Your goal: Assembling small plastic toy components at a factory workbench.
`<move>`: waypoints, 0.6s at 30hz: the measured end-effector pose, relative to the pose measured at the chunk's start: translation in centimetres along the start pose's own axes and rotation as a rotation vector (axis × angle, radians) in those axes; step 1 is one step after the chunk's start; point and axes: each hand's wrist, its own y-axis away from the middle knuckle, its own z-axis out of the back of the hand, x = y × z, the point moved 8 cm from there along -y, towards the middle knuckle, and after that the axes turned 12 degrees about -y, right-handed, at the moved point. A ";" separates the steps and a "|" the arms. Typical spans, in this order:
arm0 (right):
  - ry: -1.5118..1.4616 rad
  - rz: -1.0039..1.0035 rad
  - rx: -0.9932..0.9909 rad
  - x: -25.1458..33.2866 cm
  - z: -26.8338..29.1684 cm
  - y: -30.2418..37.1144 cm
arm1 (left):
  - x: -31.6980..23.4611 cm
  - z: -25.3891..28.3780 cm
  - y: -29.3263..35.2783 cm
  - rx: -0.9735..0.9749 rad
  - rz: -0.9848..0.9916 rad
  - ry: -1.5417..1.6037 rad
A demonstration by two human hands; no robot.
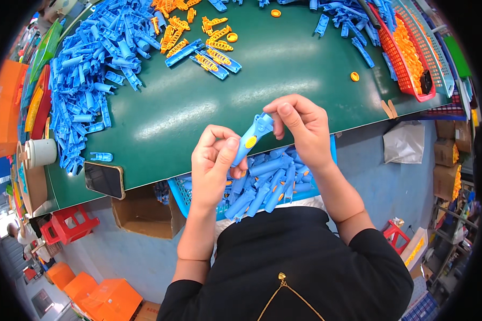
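My left hand [215, 160] is closed around a blue plastic handle [255, 131] with a yellow oval button on its side. The handle tilts up to the right, its collared end away from me. At that upper end, the curled fingers of my right hand [299, 122] touch the tip; whether a small part sits between them is hidden. Just below both hands, a light blue basket [333, 152] at the table edge holds many similar blue handles [276, 179], several showing yellow buttons.
A big heap of blue plastic shells [99, 59] covers the left of the green table [198, 112]. Toothed yellow inserts [219, 37] lie at the back. A phone [104, 179] lies at the left front edge. On the right stands a red basket [412, 59] of yellow parts.
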 end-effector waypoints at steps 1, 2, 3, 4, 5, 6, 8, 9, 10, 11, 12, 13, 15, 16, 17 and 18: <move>0.057 -0.001 -0.044 0.3 0.0 0.1 | -0.1 -0.1 0.0 0.024 0.029 -0.073; 0.115 0.001 -0.086 0.6 0.1 0.1 | -0.1 -0.1 -0.1 0.048 0.055 -0.145; 0.283 0.008 -0.010 0.5 -0.1 0.2 | -0.2 0.4 -0.5 0.048 0.051 -0.146; 0.452 0.016 0.066 0.4 -0.2 0.3 | -1.3 1.2 -1.3 0.018 -0.092 -0.499; 0.503 -0.037 0.078 0.1 -0.1 0.3 | -2.3 1.6 -2.1 -0.016 -0.235 -0.847; 0.510 -0.034 0.078 0.1 0.1 0.3 | -4.0 1.8 -3.0 -0.101 -0.305 -1.117; 0.495 -0.130 -0.020 -0.5 1.3 0.2 | -6.6 1.4 -5.0 -0.190 -0.632 -1.369; 0.524 -0.127 -0.004 -0.1 1.5 -0.1 | -7.1 1.0 -6.2 -0.182 -0.740 -1.477; 0.537 -0.122 -0.005 0.3 1.6 -0.5 | -7.7 0.5 -7.1 -0.203 -0.880 -1.554; 0.602 -0.099 -0.008 0.9 1.7 -1.1 | -7.8 0.6 -7.8 -0.188 -0.920 -1.634; 0.672 -0.073 -0.018 1.6 2.2 -1.7 | -7.7 0.6 -8.4 -0.168 -0.968 -1.708; 0.711 0.016 -0.008 2.8 2.6 -2.6 | -7.5 0.8 -8.7 -0.151 -0.979 -1.726; 1.029 0.247 -0.072 5.4 5.3 -4.9 | -7.4 0.9 -8.7 -0.111 -0.954 -1.693; 1.382 0.406 -0.054 6.8 6.4 -6.1 | -7.2 1.0 -8.8 -0.074 -0.913 -1.675; 1.542 0.489 -0.069 7.7 7.6 -7.1 | -7.0 0.9 -8.6 -0.029 -0.873 -1.651; 1.665 0.554 -0.048 8.3 8.0 -8.2 | -6.9 1.1 -8.2 -0.029 -0.877 -1.652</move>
